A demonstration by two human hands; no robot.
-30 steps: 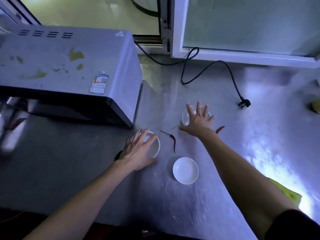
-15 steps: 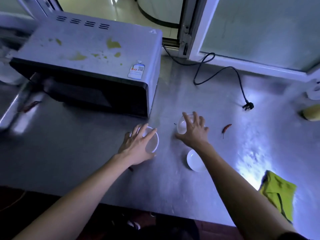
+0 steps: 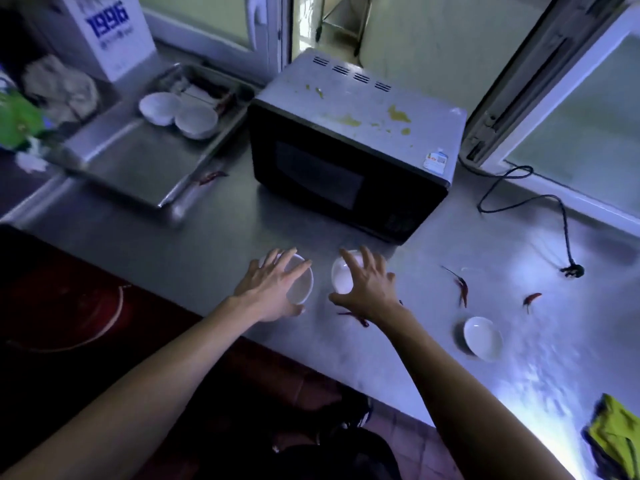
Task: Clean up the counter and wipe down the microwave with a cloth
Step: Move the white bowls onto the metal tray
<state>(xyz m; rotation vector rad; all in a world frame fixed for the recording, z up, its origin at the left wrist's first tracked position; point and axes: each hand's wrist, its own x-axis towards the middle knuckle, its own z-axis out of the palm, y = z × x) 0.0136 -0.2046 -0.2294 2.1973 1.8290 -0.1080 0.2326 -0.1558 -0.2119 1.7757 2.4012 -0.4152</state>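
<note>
1. Now the view sits further back than half a second ago: a metal tray (image 3: 138, 161) with two white bowls (image 3: 160, 108) shows at upper left.
2. Bare steel counter (image 3: 225, 230) lies open between tray and microwave (image 3: 349, 147), whose grey top carries yellow smears at upper centre.
3. At centre, left hand (image 3: 273, 289) grips a white bowl (image 3: 300, 282); right hand (image 3: 367, 282) grips another small bowl (image 3: 341, 277).
4. At lower right lies the yellow cloth (image 3: 614, 434).

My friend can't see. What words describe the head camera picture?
Two bare hands, left hand and right hand, each grip a small white bowl on a steel counter before a stained microwave. Red chilies lie nearby.
</note>
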